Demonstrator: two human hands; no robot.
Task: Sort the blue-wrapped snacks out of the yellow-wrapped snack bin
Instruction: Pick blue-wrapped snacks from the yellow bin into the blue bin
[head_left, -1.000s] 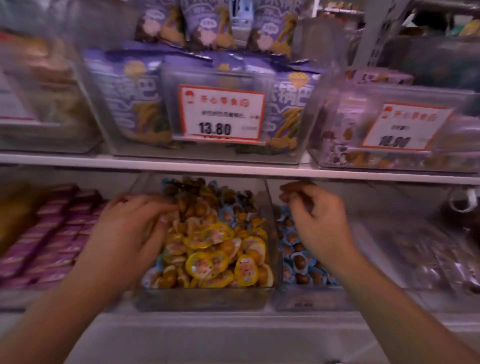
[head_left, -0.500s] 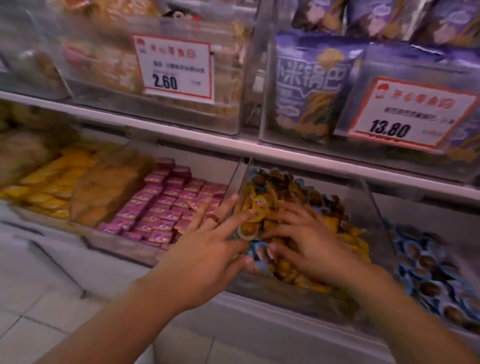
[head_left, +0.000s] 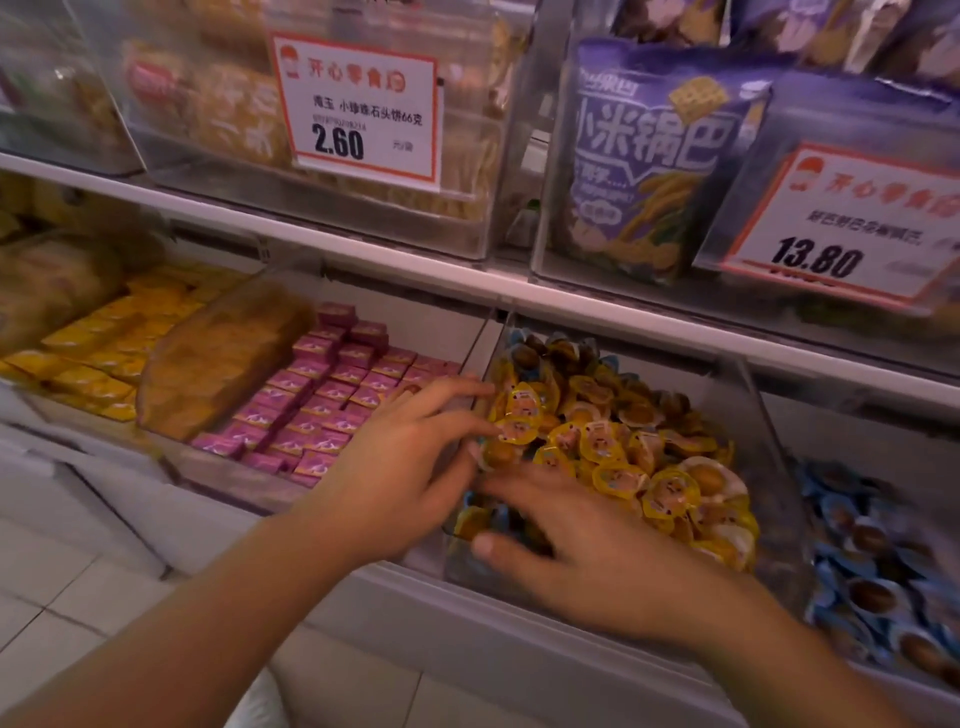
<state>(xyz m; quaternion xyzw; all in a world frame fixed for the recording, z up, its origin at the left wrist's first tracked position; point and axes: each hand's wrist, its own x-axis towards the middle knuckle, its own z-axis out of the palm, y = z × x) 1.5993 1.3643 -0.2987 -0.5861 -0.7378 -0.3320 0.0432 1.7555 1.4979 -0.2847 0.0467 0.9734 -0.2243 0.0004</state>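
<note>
Both hands are in over the front of the clear plastic bin of yellow-wrapped snack cups (head_left: 613, 447) on the lower shelf. The left hand (head_left: 410, 467) reaches across the bin's left wall, fingers spread and nearly straight, fingertips touching the yellow cups at the near-left corner; its grip looks released, nothing pinched that I can see. The right hand (head_left: 587, 540) lies low and flat over the front of the pile, thumb out along the front edge, fingers stretched left toward the other hand; the grip is loose, though what sits under the palm is hidden. A few blue-wrapped snack cups (head_left: 498, 512) peek out between the two hands at the front-left corner, and more blue edges show at the back of the pile.

Just right, past a clear divider, sits the bin of blue-wrapped cups (head_left: 878, 561). To the left, a bin of pink square packets (head_left: 322, 400), then yellow packets (head_left: 98, 353).

Up top, a white red-bordered price tag (head_left: 363, 111) reads 2.60; another tag (head_left: 852, 228) reads 13.80, in front of a purple snack bag (head_left: 649, 156) with large Chinese lettering.

The white shelf edge (head_left: 363, 249) overhangs the bins closely; the front side stays open, tiled floor (head_left: 62, 597) below.
</note>
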